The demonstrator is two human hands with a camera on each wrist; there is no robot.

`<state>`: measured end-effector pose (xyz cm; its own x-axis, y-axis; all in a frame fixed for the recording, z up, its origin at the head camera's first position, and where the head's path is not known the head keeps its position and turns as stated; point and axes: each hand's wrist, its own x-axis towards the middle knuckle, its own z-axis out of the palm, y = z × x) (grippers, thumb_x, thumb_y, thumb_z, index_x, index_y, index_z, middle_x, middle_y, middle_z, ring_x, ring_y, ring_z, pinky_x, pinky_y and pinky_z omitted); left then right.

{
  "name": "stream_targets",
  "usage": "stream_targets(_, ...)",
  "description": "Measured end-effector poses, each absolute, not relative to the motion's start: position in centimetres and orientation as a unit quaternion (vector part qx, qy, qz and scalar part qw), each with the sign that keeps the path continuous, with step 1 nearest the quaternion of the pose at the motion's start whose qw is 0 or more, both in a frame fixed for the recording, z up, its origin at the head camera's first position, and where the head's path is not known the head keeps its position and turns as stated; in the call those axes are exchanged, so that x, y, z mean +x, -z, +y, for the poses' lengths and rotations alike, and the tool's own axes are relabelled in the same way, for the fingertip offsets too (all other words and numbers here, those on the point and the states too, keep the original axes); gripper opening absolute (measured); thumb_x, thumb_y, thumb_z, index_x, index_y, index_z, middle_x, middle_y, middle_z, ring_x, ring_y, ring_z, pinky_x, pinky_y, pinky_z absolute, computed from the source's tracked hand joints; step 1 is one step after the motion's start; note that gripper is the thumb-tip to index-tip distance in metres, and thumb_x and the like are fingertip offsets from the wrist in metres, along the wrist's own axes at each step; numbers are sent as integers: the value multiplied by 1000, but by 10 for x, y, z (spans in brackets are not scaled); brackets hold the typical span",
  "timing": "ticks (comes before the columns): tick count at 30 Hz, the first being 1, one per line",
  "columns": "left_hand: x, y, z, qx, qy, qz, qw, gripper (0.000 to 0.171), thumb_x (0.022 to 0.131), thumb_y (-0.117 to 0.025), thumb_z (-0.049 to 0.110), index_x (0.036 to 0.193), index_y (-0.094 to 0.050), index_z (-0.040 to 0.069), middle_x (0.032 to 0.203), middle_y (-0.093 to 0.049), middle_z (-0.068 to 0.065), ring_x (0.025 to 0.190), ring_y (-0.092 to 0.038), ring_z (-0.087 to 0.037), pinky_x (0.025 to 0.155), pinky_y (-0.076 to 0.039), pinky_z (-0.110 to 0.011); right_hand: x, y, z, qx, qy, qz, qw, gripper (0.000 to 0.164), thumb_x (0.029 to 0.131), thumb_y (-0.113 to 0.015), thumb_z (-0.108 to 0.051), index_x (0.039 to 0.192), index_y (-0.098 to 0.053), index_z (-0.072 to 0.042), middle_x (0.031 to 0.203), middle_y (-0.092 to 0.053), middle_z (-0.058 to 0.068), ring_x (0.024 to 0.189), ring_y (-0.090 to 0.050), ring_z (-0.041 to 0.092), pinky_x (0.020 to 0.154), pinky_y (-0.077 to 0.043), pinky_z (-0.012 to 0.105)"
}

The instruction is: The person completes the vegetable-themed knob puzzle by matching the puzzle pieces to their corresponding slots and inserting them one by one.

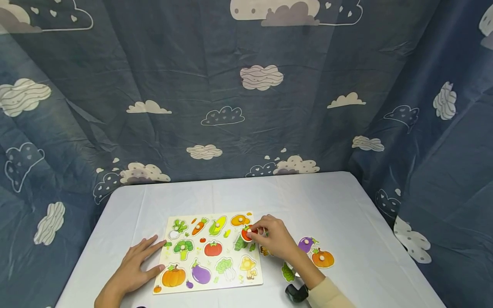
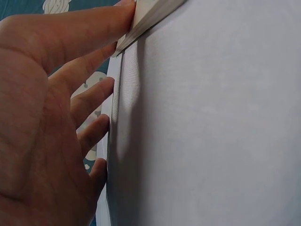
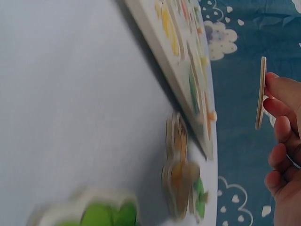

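Observation:
A white wooden vegetable puzzle board (image 1: pixel 231 285) lies on the table. My left hand (image 1: pixel 132 265) rests beside its left edge, fingers extended, thumb and fingertips at the board; in the left wrist view the thumb of that hand (image 2: pixel 42 108) meets the board's edge (image 2: pixel 146 24). Above the board's right part, my right hand (image 1: pixel 276 237) pinches a red tomato puzzle piece (image 1: pixel 245 235) by its knob. From the right wrist that piece (image 3: pixel 261 94) appears edge-on, raised off the board. The hand partly covers the board's right side.
Right of the board lie loose pieces: an eggplant (image 1: pixel 306 244), a pumpkin (image 1: pixel 323 259) and a green leafy piece (image 1: pixel 287 272). A mushroom-like brown piece (image 1: pixel 264 251) sits near the board's right edge. A black object (image 1: pixel 295 293) is by the right forearm. Cloud-patterned cloth (image 1: pixel 223 55) hangs behind.

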<state>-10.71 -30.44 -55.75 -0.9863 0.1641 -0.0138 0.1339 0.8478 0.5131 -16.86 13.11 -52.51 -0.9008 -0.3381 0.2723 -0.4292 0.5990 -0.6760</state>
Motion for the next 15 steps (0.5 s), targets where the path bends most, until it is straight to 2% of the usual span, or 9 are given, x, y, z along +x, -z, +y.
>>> stream_targets(7,-108,560,-306,71,-265,961,37,71,82,-78,53,144,-62,23,160,-46,-17,148,-31,-53,118,-18,-77,-169,527,110,231,-379,-893,82,10,86,-86,-28,88,-79,-22,71,-51,-18,73,-56,17,67,-40,21)
stream_targets(11,-108,558,-306,69,-263,961,42,71,82,-78,54,145,-61,25,160,-45,-16,148,-30,-52,118,-17,-78,-169,529,98,232,-370,-895,86,11,86,-86,-28,89,-80,-20,71,-52,-17,73,-54,14,66,-41,19)
stream_targets(15,-108,557,-304,72,-256,963,39,71,83,-76,55,145,-61,24,160,-46,-16,148,-31,-51,115,-21,-79,-169,530,85,229,-357,-902,80,13,86,-85,-30,89,-80,-19,71,-56,-13,74,-52,9,66,-43,19)
